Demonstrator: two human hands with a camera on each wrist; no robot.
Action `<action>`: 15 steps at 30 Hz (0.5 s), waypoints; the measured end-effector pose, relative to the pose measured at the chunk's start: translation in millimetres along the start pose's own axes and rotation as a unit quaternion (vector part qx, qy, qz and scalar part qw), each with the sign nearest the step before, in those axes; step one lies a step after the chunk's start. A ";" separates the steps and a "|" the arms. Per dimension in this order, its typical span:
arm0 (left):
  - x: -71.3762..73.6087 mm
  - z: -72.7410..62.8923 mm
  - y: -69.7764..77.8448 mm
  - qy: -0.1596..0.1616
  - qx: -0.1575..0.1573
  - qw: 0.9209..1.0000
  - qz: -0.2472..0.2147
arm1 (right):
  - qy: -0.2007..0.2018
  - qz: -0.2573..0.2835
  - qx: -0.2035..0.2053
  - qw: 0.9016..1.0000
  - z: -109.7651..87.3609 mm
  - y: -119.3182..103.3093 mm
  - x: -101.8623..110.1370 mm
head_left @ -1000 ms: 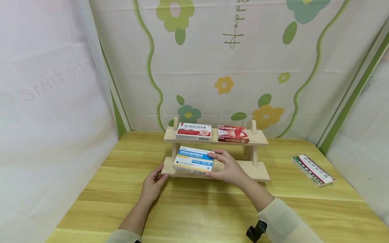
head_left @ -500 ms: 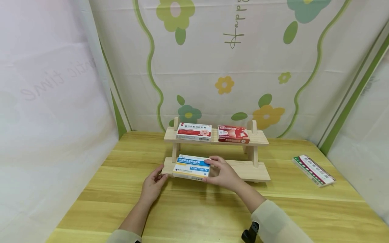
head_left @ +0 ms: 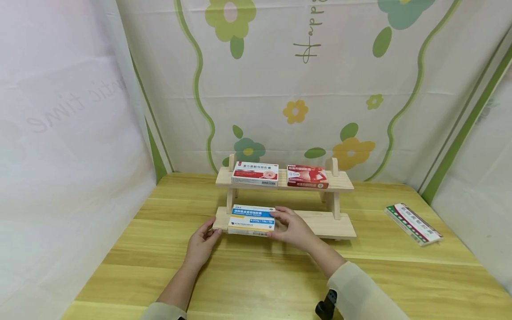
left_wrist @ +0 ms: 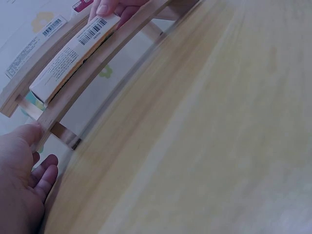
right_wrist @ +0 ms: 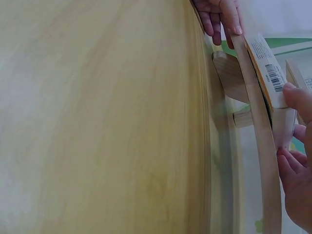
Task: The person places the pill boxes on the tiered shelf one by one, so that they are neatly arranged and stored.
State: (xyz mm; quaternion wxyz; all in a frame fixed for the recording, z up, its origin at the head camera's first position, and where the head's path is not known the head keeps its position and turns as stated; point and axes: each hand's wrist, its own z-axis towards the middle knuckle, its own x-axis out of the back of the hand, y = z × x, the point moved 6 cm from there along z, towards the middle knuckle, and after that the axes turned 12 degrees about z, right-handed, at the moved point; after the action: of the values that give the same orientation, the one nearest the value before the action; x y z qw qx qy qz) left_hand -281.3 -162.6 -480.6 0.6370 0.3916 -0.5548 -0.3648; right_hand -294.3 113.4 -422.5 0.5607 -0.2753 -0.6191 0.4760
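A two-tier wooden display rack point(head_left: 332, 224) stands on the table. My right hand point(head_left: 294, 229) holds the right end of a blue-and-white medicine box point(head_left: 251, 221), thumb at its front and fingers at its far side. That box lies along the left part of the lower tier, its front face with a barcode point(right_wrist: 274, 77) showing in the right wrist view. My left hand point(head_left: 201, 246) grips the left end of the lower tier, and its thumb point(left_wrist: 30, 132) meets the board's end in the left wrist view. The fingers below are loosely bent.
On the upper tier sit a white-and-red medicine box point(head_left: 255, 173) and a red medicine box point(head_left: 307, 176). A white, green and maroon box point(head_left: 414, 224) lies on the wooden table point(head_left: 256, 275) at right. A flower-printed curtain point(head_left: 256, 80) hangs behind the rack.
My right hand has brought the blue-and-white medicine box down onto the lower tier and straightened it along the board. My left hand has stayed at the rack's left end.
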 end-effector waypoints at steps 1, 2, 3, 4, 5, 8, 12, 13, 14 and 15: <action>-0.2 0.3 0.0 0.000 0.000 1.000 0.000 | 0.001 0.004 -0.001 1.000 0.5 0.8 -0.1; -0.3 0.5 -0.1 0.000 0.001 1.000 0.000 | 0.002 0.006 -0.001 1.000 1.1 1.7 -0.1; -0.5 0.9 -0.4 0.000 0.002 1.000 0.001 | 0.004 0.009 -0.002 1.000 1.6 2.5 -0.2; -0.9 1.8 -1.2 0.000 0.004 1.000 0.003 | 0.005 0.011 -0.003 1.000 1.9 3.1 -0.2; -0.9 2.0 -0.9 0.000 0.005 1.000 0.006 | 0.006 0.012 -0.002 1.000 2.1 3.7 -0.2; -1.2 2.5 -1.2 0.001 0.005 1.000 0.008 | 0.008 0.020 -0.002 1.000 2.0 4.2 -0.1; -1.1 1.7 -1.3 0.002 0.001 1.000 0.004 | 0.010 0.026 -0.002 1.000 1.2 3.2 -0.6; -1.2 1.8 -1.8 0.002 0.001 1.000 0.005 | 0.010 0.025 -0.003 1.000 1.3 3.2 -1.0; -1.2 1.8 -1.9 0.002 0.001 1.000 0.005 | 0.010 0.024 -0.002 1.000 1.3 2.9 -1.2; -1.1 1.7 -1.9 0.003 0.001 1.000 0.006 | 0.011 0.023 -0.001 1.000 1.5 3.0 -1.5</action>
State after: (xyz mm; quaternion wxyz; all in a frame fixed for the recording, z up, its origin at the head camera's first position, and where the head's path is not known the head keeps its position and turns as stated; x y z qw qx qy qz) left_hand -283.2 -162.6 -482.6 0.6402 0.3899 -0.5555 -0.3599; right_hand -296.0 112.9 -425.7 0.5559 -0.2955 -0.6069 0.4851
